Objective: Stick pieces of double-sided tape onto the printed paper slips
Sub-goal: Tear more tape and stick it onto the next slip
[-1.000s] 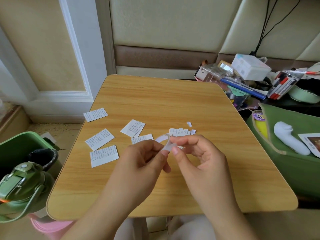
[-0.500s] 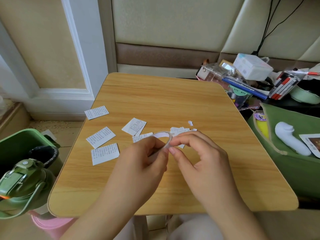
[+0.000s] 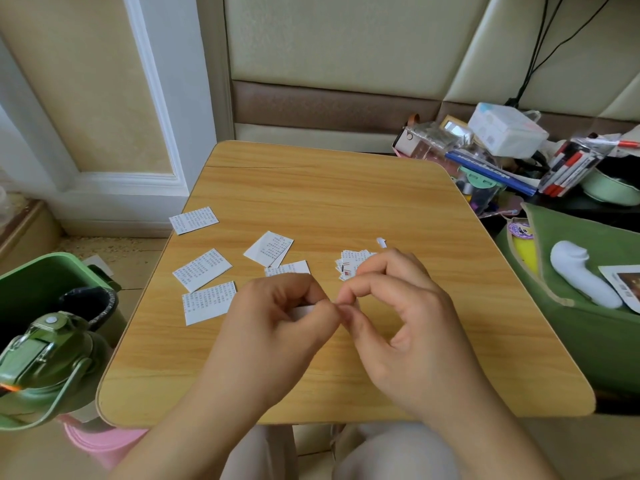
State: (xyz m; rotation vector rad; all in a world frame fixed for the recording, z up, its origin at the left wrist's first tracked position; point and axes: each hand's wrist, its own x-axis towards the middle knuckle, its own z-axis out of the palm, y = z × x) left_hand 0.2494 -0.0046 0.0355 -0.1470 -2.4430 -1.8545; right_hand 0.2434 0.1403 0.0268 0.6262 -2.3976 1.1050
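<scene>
**Ana:** Head view puts both hands above the near middle of the wooden table [image 3: 346, 188]. What's around them?

**Ben:** Printed paper slips [image 3: 202, 270] lie flat and scattered on the left half of the top, one [image 3: 194, 220] right at the left edge. A small fanned pile of slips [image 3: 351, 265] sits just beyond the right hand [image 3: 408, 327], partly hidden by its fingers. A tiny white scrap [image 3: 381, 242] lies just past that pile.

**Ana:** And the tape?

**Ben:** The left hand [image 3: 277, 327] has its fingers curled and pinches a narrow white strip of tape [image 3: 304, 310]; only a short bit shows between finger and thumb. The right hand's thumb and forefinger pinch together at the strip's end, fingertips of both hands meeting. How much tape it grips, I can't tell.

**Ana:** Off the table?

**Ben:** A green bottle with a loop handle [image 3: 41, 362] stands low on the left in front of a green bin [image 3: 52, 271]. On the right, a green fabric bag [image 3: 588, 306] holds a smooth white rounded object [image 3: 581, 278]. Behind it is a heap of clutter: a blue ruler-like bar [image 3: 485, 171], a pack of pens [image 3: 571, 168], a white plastic box [image 3: 505, 129].

**Ana:** Surfaces?

**Ben:** Light wood-grain laminate with rounded corners; padded panels [image 3: 346, 39] behind.
</scene>
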